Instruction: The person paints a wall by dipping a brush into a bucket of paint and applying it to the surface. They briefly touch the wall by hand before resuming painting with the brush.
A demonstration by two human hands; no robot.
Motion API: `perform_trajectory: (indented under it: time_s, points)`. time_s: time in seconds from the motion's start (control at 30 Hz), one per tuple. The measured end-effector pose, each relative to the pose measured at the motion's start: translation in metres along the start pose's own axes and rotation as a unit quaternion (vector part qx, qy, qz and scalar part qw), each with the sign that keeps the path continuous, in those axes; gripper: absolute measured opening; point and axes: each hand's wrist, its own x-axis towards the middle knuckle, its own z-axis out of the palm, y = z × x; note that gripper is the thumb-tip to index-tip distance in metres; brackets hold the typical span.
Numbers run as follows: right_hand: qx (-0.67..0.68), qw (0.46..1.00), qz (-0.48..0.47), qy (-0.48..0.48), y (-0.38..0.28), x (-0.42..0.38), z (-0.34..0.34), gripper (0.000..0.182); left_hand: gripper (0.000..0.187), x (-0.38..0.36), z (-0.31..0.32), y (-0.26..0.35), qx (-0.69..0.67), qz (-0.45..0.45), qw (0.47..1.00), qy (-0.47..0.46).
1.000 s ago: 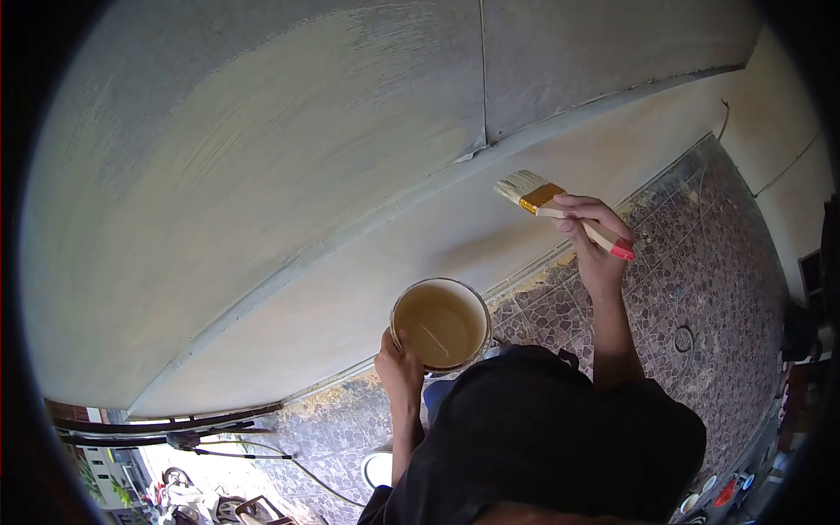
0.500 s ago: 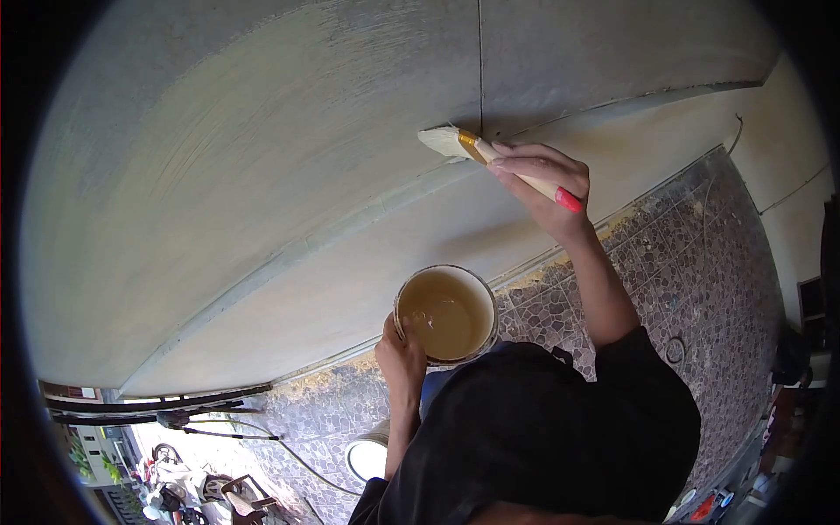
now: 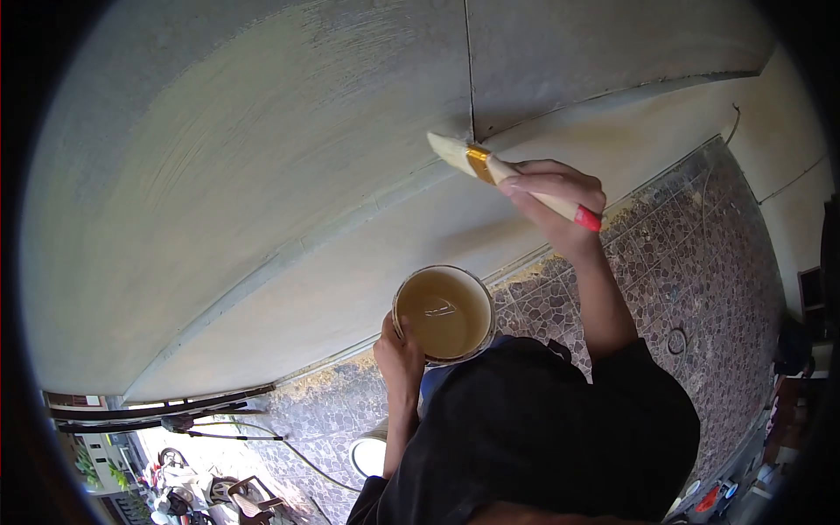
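A paintbrush (image 3: pixel 479 164) with pale bristles, a gold band and a red-tipped wooden handle is gripped in my right hand (image 3: pixel 560 197). Its bristles are beside the vertical seam of the grey panel (image 3: pixel 219 157); whether they touch it I cannot tell. Below, my left hand (image 3: pixel 401 354) holds a round bucket (image 3: pixel 486 297) by its left side, fingers at the rim. Light brown liquid (image 3: pixel 442 319) shows inside the bucket. A pale strip of wall (image 3: pixel 350 271) runs under the panel's curved lower edge.
Stone-patterned floor tiles (image 3: pixel 665 271) lie along the wall. Another bucket (image 3: pixel 367 457) with a white top stands at the lower left, near a cable. Motorbikes (image 3: pixel 179 490) are farther off at the bottom left. Assorted items lie at the lower right.
My right hand has moved slightly right and down with the brush, whose bristles now look straighter. My left hand and the bucket are nearly where they were.
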Motion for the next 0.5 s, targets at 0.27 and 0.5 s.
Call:
perform_trajectory:
  time_s: [0.27, 0.5]
  points:
    - [-0.079, 0.996, -0.029, 0.017, 0.061, 0.002, -0.014, 0.018, 0.032, 0.003, -0.002, -0.012, -0.005, -0.042, 0.999, -0.021]
    - [-0.077, 0.972, 0.167, 0.147, 0.03, -0.021, -0.08, 0.014, 0.031, -0.004, -0.009, -0.002, 0.008, -0.008, 1.0, 0.009]
